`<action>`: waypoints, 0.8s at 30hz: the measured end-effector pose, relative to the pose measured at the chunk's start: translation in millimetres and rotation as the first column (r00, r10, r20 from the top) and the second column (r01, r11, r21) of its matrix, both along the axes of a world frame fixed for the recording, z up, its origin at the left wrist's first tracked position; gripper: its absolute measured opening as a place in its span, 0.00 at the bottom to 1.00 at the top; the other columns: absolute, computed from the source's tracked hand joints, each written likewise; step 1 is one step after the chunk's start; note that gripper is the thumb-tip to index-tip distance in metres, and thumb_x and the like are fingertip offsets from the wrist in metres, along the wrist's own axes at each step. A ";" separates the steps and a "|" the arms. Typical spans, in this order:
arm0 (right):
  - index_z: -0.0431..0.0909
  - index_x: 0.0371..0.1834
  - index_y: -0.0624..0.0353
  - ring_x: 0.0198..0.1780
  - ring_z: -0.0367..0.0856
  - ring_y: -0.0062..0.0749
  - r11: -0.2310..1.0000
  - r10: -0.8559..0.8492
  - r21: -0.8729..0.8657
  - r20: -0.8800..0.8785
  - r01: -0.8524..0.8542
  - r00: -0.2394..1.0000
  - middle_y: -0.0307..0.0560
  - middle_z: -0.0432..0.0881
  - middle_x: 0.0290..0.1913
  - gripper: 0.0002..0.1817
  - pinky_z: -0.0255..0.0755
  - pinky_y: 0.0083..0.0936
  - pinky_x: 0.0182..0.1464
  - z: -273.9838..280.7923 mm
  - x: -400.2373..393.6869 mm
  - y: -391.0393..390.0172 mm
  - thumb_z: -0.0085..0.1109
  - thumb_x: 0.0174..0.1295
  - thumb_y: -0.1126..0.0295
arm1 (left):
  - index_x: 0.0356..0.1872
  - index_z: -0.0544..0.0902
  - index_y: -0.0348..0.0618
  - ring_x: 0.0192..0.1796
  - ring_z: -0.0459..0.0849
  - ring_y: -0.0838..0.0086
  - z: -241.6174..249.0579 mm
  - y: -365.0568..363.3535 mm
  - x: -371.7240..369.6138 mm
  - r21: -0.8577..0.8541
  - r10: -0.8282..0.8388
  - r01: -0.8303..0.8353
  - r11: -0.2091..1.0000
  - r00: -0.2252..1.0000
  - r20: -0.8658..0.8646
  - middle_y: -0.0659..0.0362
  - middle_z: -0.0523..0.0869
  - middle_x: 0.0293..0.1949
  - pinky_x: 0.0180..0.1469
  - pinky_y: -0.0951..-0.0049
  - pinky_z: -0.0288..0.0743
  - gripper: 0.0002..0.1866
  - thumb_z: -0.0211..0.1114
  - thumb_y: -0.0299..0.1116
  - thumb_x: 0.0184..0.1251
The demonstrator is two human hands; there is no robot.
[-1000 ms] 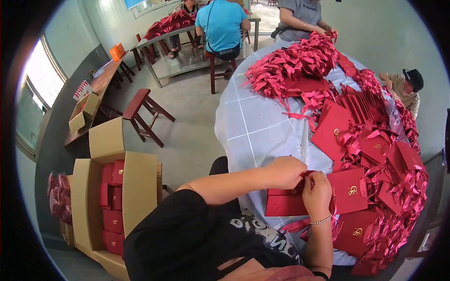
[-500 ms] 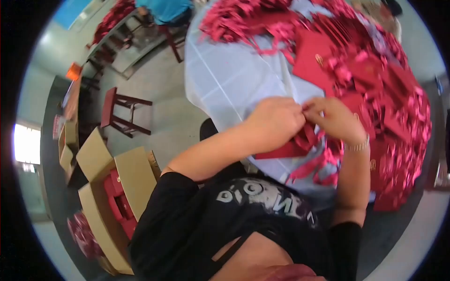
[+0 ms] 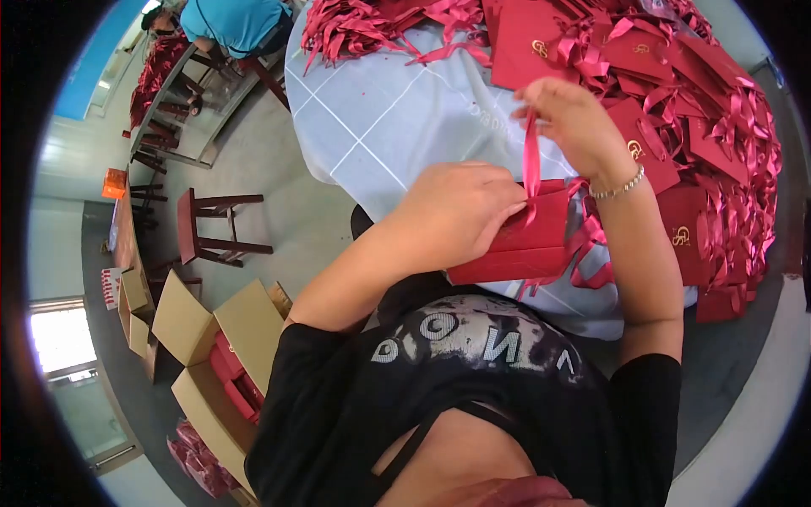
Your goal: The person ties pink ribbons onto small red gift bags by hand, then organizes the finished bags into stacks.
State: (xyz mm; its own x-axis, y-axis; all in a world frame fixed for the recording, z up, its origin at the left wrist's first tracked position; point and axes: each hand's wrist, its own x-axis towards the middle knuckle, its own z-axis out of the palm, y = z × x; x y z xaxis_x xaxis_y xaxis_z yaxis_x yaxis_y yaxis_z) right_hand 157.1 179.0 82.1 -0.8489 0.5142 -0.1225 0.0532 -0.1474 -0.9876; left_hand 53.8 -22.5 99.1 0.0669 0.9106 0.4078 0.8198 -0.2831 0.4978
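Note:
A small red gift bag (image 3: 517, 253) lies on the table edge in front of me. My left hand (image 3: 465, 211) is closed at the bag's upper edge, thumb and fingers pinching the base of a pink-red ribbon (image 3: 531, 160). Above it, my right hand (image 3: 570, 122), with a bracelet at the wrist, has its fingers bent round the ribbon's upper end. Between the two hands the ribbon runs nearly upright. More ribbon hangs at the bag's right side. Part of the bag is hidden behind my left hand.
Red bags with ribbons (image 3: 642, 51) pile up across the table's far and right sides on a pale checked cloth (image 3: 363, 127). Left on the floor stand an open cardboard box (image 3: 190, 397) holding red items and a wooden stool (image 3: 187, 224). A person in blue (image 3: 236, 25) sits farther off.
My right hand has risen away from my left, drawing the ribbon up between them. The bag is now more visible. My view has shifted a little.

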 end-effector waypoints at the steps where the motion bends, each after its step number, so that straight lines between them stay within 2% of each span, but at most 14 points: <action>1: 0.79 0.43 0.60 0.42 0.81 0.24 0.988 -0.120 -0.105 -0.049 0.115 0.991 0.41 0.83 0.41 0.11 0.73 0.21 0.44 -1.9 -3.0 1.8 0.56 0.74 0.62 | 0.39 0.84 0.40 0.38 0.83 0.55 -1.1 0.8 1.0 -0.024 -0.010 0.010 1.000 1.000 0.000 0.55 0.83 0.33 0.40 0.60 0.78 0.06 0.63 0.27 0.62; 2: 0.79 0.43 0.60 0.37 0.80 0.23 0.952 -0.243 -0.212 -0.086 0.221 0.966 0.41 0.83 0.40 0.12 0.73 0.20 0.41 -3.7 -4.9 2.7 0.56 0.74 0.62 | 0.40 0.84 0.39 0.39 0.83 0.54 -2.3 2.1 1.7 -0.048 -0.019 0.019 0.999 1.000 0.000 0.55 0.83 0.34 0.40 0.60 0.78 0.07 0.63 0.27 0.63; 5: 0.80 0.41 0.60 0.32 0.75 0.20 0.959 -0.042 -0.284 -0.077 0.018 0.996 0.40 0.81 0.34 0.14 0.70 0.19 0.35 -22.4 6.8 14.7 0.57 0.72 0.60 | 0.40 0.84 0.40 0.39 0.83 0.54 -12.0 3.8 -4.7 -0.063 -0.005 0.011 0.998 0.996 0.093 0.55 0.83 0.35 0.41 0.60 0.78 0.07 0.62 0.27 0.61; 8: 0.81 0.39 0.61 0.26 0.67 0.16 0.972 0.212 -0.143 0.168 -0.189 0.963 0.37 0.77 0.28 0.20 0.63 0.16 0.29 -20.8 15.5 1.4 0.59 0.70 0.52 | 0.40 0.83 0.40 0.37 0.83 0.58 -0.3 -4.7 5.3 0.001 -0.059 0.060 0.998 0.993 -0.101 0.55 0.83 0.34 0.39 0.62 0.78 0.10 0.64 0.27 0.57; 9: 0.81 0.38 0.63 0.22 0.63 0.14 0.956 0.281 -0.154 0.227 -0.251 0.933 0.40 0.78 0.26 0.27 0.57 0.15 0.24 -17.2 18.6 -7.0 0.57 0.70 0.45 | 0.40 0.83 0.40 0.37 0.84 0.60 7.6 -9.2 12.5 0.028 -0.090 0.096 0.995 0.984 -0.156 0.55 0.83 0.34 0.38 0.64 0.78 0.11 0.64 0.27 0.54; 12: 0.81 0.46 0.66 0.16 0.55 0.11 0.898 0.430 -0.246 0.318 -0.364 0.845 0.39 0.77 0.23 0.29 0.45 0.15 0.18 3.3 23.8 -29.0 0.50 0.75 0.45 | 0.41 0.82 0.37 0.37 0.85 0.66 10.2 -18.5 25.8 0.126 -0.173 0.207 0.970 0.956 -0.239 0.57 0.83 0.34 0.35 0.68 0.78 0.15 0.65 0.29 0.49; 13: 0.81 0.49 0.66 0.16 0.53 0.10 0.924 0.374 -0.225 0.368 -0.309 0.851 0.40 0.77 0.23 0.30 0.43 0.15 0.17 5.7 23.5 -39.3 0.48 0.75 0.44 | 0.42 0.82 0.36 0.38 0.85 0.67 8.5 -20.4 29.2 0.147 -0.181 0.225 0.963 0.948 -0.263 0.57 0.83 0.35 0.34 0.69 0.78 0.16 0.65 0.29 0.49; 16: 0.81 0.49 0.63 0.16 0.52 0.10 0.898 0.431 -0.270 0.367 -0.349 0.825 0.36 0.74 0.21 0.28 0.44 0.15 0.17 3.8 23.3 -49.9 0.48 0.76 0.45 | 0.43 0.83 0.34 0.37 0.84 0.68 3.7 -21.1 33.6 0.185 -0.202 0.256 0.949 0.942 -0.267 0.57 0.83 0.35 0.33 0.71 0.77 0.18 0.66 0.29 0.48; 17: 0.82 0.44 0.60 0.16 0.52 0.09 0.826 0.544 -0.326 0.249 -0.460 0.801 0.32 0.71 0.20 0.25 0.44 0.15 0.17 -2.2 22.5 -47.3 0.49 0.76 0.46 | 0.43 0.83 0.34 0.37 0.84 0.67 3.5 -20.0 33.2 0.183 -0.203 0.252 0.950 0.947 -0.250 0.57 0.83 0.35 0.33 0.71 0.77 0.18 0.66 0.29 0.48; 20: 0.81 0.36 0.57 0.17 0.52 0.09 0.836 0.540 -0.315 0.326 -0.449 0.776 0.28 0.69 0.20 0.21 0.44 0.16 0.18 -8.6 19.2 -42.9 0.53 0.75 0.50 | 0.42 0.83 0.36 0.36 0.84 0.67 2.6 -16.2 28.7 0.187 -0.182 0.222 0.957 0.961 -0.210 0.57 0.83 0.35 0.32 0.69 0.77 0.16 0.66 0.28 0.49; 23: 0.77 0.28 0.54 0.17 0.53 0.08 0.864 0.480 -0.301 0.245 -0.404 0.843 0.27 0.69 0.20 0.16 0.44 0.17 0.17 -6.4 15.8 -48.3 0.59 0.72 0.58 | 0.41 0.84 0.38 0.35 0.84 0.66 -2.0 -14.1 25.9 0.174 -0.151 0.179 0.968 0.975 -0.163 0.57 0.84 0.35 0.32 0.67 0.77 0.14 0.65 0.27 0.50; 24: 0.76 0.27 0.54 0.17 0.54 0.08 0.908 0.409 -0.193 0.225 -0.371 0.884 0.27 0.69 0.20 0.15 0.45 0.16 0.18 -9.8 14.1 -46.6 0.61 0.71 0.60 | 0.40 0.84 0.39 0.35 0.84 0.65 -3.4 -13.9 25.7 0.168 -0.141 0.165 0.972 0.979 -0.145 0.58 0.84 0.35 0.32 0.67 0.77 0.13 0.65 0.27 0.50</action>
